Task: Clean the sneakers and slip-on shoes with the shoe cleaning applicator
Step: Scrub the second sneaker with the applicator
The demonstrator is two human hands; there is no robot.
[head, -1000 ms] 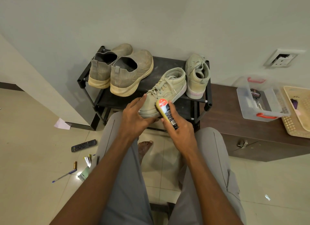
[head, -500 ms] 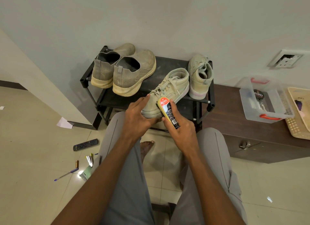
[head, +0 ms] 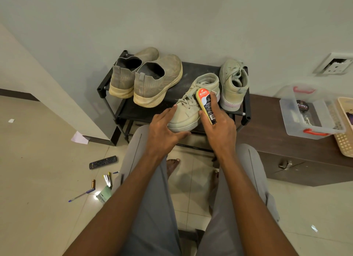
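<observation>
Sneaker [head: 188, 110], light and soft, looks best steadied at its toe, where left hand [head: 164, 129] rests open-fingered while right hand [head: 219, 126] grips applicator [head: 206, 105].

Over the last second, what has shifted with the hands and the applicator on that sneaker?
The right hand slid the applicator up the sneaker from the toe toward the laces, still gripping it. The left hand opened its fingers and now braces the toe. The other sneaker, slip-on shoes and rack stayed put.
</observation>
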